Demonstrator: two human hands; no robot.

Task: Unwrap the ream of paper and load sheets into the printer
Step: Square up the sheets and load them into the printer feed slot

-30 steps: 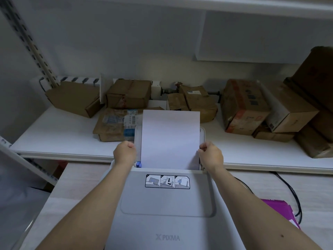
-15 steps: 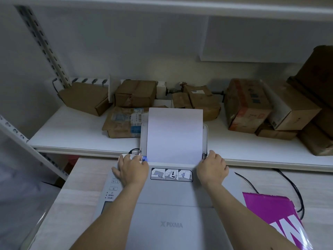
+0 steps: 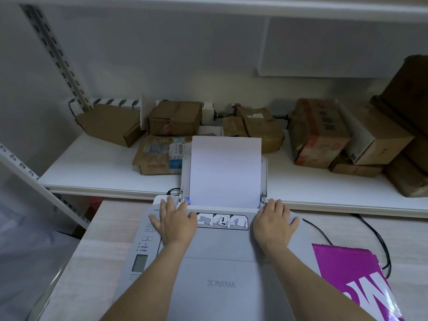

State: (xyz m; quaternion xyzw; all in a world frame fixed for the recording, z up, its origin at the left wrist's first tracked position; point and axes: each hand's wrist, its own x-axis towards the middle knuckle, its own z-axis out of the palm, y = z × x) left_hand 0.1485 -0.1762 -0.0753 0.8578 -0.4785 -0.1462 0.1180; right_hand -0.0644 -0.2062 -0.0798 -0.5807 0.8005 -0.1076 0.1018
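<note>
A white PIXMA printer sits on the pale wooden table in front of me. White sheets of paper stand upright in its rear tray, between the side guides. My left hand lies flat, fingers spread, on the printer's top left of the tray, its fingertips beside the blue guide tab. My right hand rests flat on the top at the tray's right corner. Neither hand holds anything. The magenta ream wrapper lies on the table at the printer's right.
A white shelf behind the printer carries several brown cardboard parcels. Black cables run over the table at the right. A slotted white shelf upright and a diagonal brace stand at the left.
My hands have let go of the paper's side edges and come down flat on the printer's top. The view has pulled back, bringing the magenta wrapper into sight.
</note>
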